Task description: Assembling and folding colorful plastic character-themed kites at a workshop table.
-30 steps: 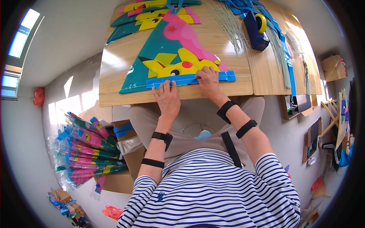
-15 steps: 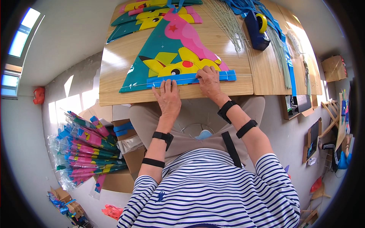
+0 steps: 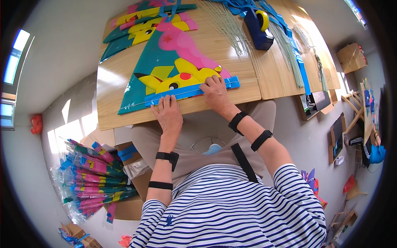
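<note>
A folded triangular kite point(image 3: 147, 66) of teal and pink plastic with a yellow cartoon figure lies on the wooden table, its wide edge toward me. Along that edge runs a blue strip point(image 3: 190, 91), and a thin pale rod or cord lies on it. My left hand point(image 3: 169, 115) rests fingertips on the strip's left part, fingers a little apart and thumb out to the side. Farther right, the bent fingers of my right hand point(image 3: 216, 94) close on the strip near its right end; its fingertips partly hide what they grip.
More folded kites point(image 3: 142, 29) are stacked at the far left of the table. Thin pale rods point(image 3: 227, 27), a dark blue tape dispenser point(image 3: 258, 31) and blue ribbons point(image 3: 304, 74) lie at the right. Bagged kites point(image 3: 97, 173) pile beside cardboard boxes at lower left.
The whole view has shifted and tilted, so table and kite appear farther left. Both hands stay at much the same places on the blue strip.
</note>
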Available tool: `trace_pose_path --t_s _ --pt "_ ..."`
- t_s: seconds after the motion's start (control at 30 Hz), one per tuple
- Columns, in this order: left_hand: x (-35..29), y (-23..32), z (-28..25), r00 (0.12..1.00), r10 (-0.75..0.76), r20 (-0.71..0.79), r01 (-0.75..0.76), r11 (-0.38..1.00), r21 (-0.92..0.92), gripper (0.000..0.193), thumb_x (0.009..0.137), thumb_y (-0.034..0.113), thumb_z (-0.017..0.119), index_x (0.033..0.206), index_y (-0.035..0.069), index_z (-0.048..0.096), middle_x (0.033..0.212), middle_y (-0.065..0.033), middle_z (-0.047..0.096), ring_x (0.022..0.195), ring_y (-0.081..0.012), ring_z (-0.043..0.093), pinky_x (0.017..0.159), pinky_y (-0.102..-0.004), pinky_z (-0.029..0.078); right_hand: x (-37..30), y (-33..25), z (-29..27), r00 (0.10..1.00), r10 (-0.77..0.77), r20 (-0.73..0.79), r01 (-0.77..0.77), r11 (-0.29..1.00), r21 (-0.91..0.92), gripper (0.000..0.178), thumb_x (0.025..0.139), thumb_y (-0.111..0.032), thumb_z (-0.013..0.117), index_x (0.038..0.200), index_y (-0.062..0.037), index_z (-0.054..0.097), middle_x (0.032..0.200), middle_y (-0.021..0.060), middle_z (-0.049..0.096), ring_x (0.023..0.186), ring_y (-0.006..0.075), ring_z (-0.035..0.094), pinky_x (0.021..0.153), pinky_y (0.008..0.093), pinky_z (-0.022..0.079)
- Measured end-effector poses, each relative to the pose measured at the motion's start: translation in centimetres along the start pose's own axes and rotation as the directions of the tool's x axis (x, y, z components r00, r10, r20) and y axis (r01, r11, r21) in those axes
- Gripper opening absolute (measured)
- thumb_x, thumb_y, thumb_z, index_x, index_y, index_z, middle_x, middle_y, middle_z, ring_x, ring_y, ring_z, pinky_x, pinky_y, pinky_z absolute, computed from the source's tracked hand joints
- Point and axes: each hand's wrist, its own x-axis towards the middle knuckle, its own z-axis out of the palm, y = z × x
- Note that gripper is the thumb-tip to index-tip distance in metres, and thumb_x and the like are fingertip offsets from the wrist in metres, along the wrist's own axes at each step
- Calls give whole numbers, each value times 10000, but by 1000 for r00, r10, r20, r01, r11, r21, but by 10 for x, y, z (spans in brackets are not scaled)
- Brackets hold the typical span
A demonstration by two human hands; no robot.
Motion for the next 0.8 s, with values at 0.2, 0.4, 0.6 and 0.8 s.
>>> trace_pose_path --t_s 0.2,0.4,0.6,0.8 --pt "0 2 1 1000 2 12 -2 1000 10 439 939 225 713 1353 94 646 1385 -65 576 1364 -287 511 1161 -677 305 -26 -9 -23 977 97 188 -60 979 -196 591 923 -387 685 1338 26 608 1418 220 541 1413 367 443 1215 587 248" --pt "-2 -2 -1 999 6 47 -7 1000 23 482 937 234 719 1389 101 618 1405 -66 569 1387 -287 484 1181 -675 273 -47 -2 -42 939 202 277 -144 966 -215 936 937 -558 642 1548 102 385 1659 257 326 1602 384 191 1283 616 71" --pt "-1 -1 1 998 18 60 -18 1000 8 464 951 232 711 1384 100 612 1423 -64 545 1394 -291 474 1186 -674 271 -60 18 -49 940 223 260 -172 964 -205 957 937 -572 641 1553 109 373 1645 275 340 1592 398 211 1284 616 88" --pt "-2 -2 -1 997 2 74 -2 1000 0 452 963 229 700 1388 106 609 1429 -63 542 1393 -294 468 1194 -674 265 -55 34 -52 971 194 140 -181 978 -100 711 966 -445 674 1458 42 511 1542 249 482 1489 409 395 1241 585 256"
